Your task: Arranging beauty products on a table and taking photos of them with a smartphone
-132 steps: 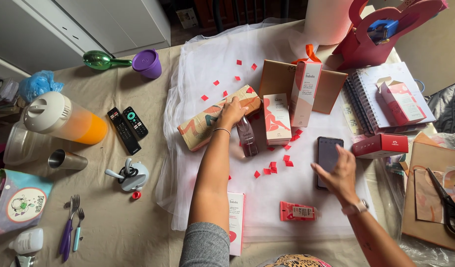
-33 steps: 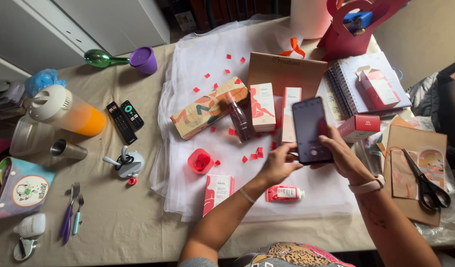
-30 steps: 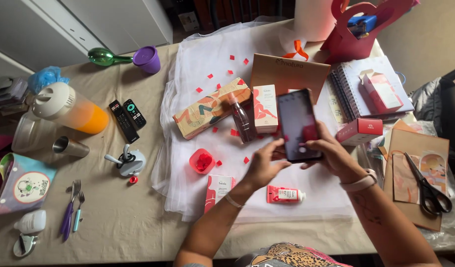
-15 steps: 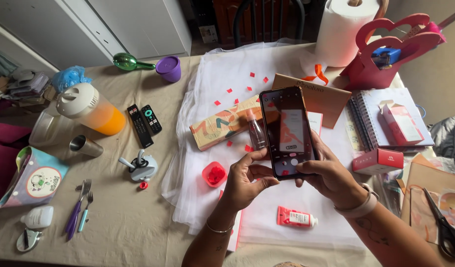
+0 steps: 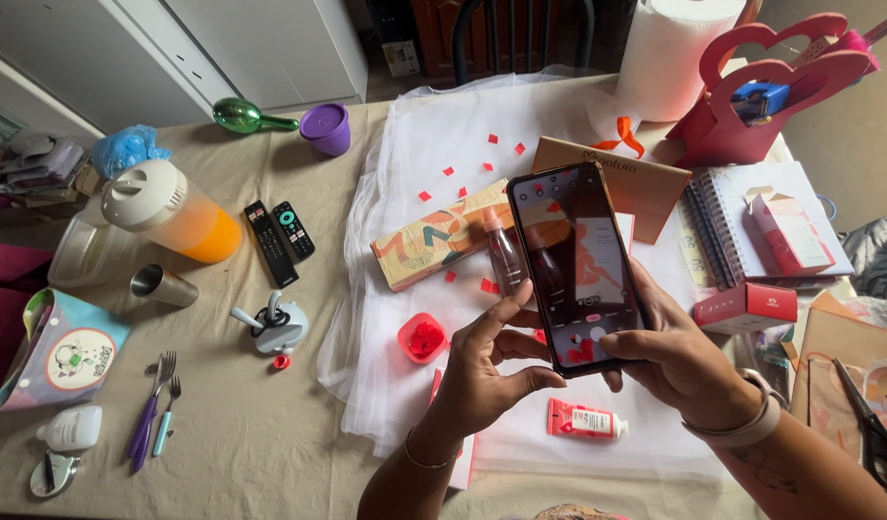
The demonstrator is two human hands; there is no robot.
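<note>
Both my hands hold a black smartphone (image 5: 575,262) upright over the white cloth (image 5: 443,173); its screen shows a camera view of the products below. My left hand (image 5: 487,371) grips its lower left edge, my right hand (image 5: 677,358) its lower right side. Beneath and behind the phone stand a small brownish bottle (image 5: 506,258), a long patterned box (image 5: 438,234) lying flat and a brown cardboard box (image 5: 612,178). A small red heart-shaped dish (image 5: 422,338) and a red tube (image 5: 585,421) lie on the cloth near my hands. Small red paper bits are scattered over the cloth.
On the tan tablecloth at left: a jug with orange liquid (image 5: 174,210), two remotes (image 5: 281,237), a metal cup (image 5: 163,286), a tape dispenser (image 5: 270,327), forks (image 5: 155,414), a purple cup (image 5: 326,128). At right: a notebook with a red box (image 5: 785,231), scissors (image 5: 872,433), a red heart-shaped holder (image 5: 771,91), a paper roll (image 5: 670,48).
My right hand picked the phone up from the cloth; my left hand left the patterned box and joined it. The phone rose and now stands over the bottle. The camera view shifted.
</note>
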